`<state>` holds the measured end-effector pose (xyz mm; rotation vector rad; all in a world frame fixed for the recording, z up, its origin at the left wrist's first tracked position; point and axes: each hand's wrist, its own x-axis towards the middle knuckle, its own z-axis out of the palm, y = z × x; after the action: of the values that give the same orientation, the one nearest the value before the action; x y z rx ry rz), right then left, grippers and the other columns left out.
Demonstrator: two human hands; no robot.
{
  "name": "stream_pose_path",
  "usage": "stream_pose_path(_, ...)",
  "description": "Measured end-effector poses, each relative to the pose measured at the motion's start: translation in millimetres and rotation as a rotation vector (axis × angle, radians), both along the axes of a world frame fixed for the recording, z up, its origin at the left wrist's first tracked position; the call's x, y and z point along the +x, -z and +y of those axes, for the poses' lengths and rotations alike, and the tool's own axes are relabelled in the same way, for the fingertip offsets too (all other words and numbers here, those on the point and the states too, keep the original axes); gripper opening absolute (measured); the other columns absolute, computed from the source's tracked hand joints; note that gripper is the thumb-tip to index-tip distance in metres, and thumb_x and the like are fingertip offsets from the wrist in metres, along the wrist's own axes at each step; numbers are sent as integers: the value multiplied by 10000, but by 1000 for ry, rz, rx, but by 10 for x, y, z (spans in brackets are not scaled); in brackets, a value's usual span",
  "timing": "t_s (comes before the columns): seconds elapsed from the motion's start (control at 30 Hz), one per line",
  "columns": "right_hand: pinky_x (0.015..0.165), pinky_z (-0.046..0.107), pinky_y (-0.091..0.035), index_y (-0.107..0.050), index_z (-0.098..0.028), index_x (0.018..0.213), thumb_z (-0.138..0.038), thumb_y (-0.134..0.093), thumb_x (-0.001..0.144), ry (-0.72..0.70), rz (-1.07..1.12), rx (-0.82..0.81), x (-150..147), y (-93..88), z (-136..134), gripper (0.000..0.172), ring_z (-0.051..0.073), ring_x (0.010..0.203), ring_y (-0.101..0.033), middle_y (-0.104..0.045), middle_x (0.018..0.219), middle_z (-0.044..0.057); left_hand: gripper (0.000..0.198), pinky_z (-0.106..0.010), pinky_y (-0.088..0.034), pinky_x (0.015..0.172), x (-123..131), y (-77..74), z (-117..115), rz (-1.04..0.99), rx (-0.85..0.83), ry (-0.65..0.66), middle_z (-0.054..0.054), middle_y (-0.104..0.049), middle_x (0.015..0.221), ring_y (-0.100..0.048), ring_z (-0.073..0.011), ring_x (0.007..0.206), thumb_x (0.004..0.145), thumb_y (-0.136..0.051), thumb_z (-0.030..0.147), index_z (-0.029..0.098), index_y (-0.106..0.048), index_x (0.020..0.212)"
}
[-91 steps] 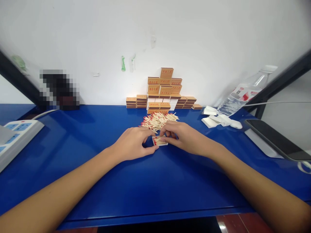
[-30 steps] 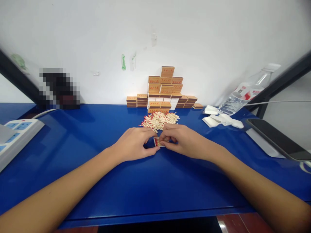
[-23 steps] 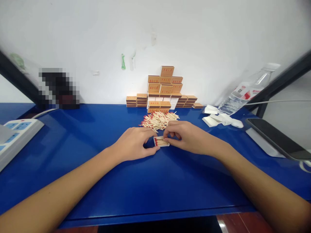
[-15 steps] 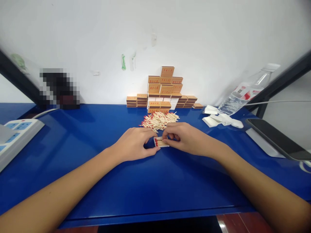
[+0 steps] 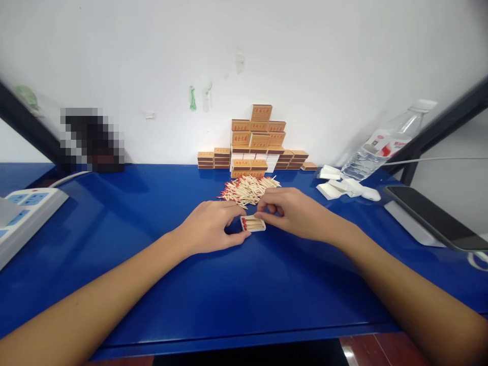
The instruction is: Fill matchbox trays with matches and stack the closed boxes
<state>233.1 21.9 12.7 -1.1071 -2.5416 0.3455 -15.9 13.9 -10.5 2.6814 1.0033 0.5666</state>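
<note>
A small white matchbox tray (image 5: 261, 230) lies on the blue table, with several red-headed matches (image 5: 249, 223) side by side in it, heads to the left. Thumb and fingers of my left hand (image 5: 213, 226) grip the tray's left end from both sides. Over its right end, my right hand (image 5: 284, 211) has thumb and fingertips drawn together in a pinch; what they hold, if anything, is too small to make out. Just behind the tray spreads a heap of loose matches (image 5: 246, 190), its right side partly covered by my right hand.
Against the wall stand stacked matchboxes (image 5: 240, 138), with white trays among them. To the right are a leaning water bottle (image 5: 381, 145), white plastic pieces (image 5: 348, 188) and a phone (image 5: 438, 216) propped on a white block. A power strip (image 5: 34, 213) sits at the left edge.
My right hand has lifted slightly and drawn back from the tray, so more of the matches and the tray's right end show. My left hand keeps its grip.
</note>
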Motion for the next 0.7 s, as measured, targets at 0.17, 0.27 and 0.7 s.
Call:
stream_pose_path(0.17, 608, 284, -331, -694, -193, 842, -293, -668, 955, 253, 107, 111, 53, 64, 130, 153, 136, 634, -505, -596, 716, -13, 275, -280, -410, 633, -9, 20, -14, -15, -8, 31, 24, -648, 754, -587, -134, 644, 904, -715, 427, 204, -749, 1061)
stream_pose_path(0.27, 632, 282, -355, -693, -193, 887, -278, -670, 942, 241, 150, 113, -27, 155, 171, 103, 142, 667, -531, -613, 765, -6, 284, -286, -408, 630, 3, 26, -54, -21, -20, 53, 24, -653, 760, -590, -136, 652, 896, -714, 443, 207, -750, 1050)
stream_pose_path(0.7, 731, 327, -412, -718, -178, 1011, -295, -649, 951, 242, -205, 156, -580, -61, 453, 148, 238, 935, -656, -738, 1075, 101, 292, -305, -440, 652, 60, 17, -138, 12, -45, 80, 8, -710, 847, -641, -153, 712, 879, -717, 461, 211, -752, 1025)
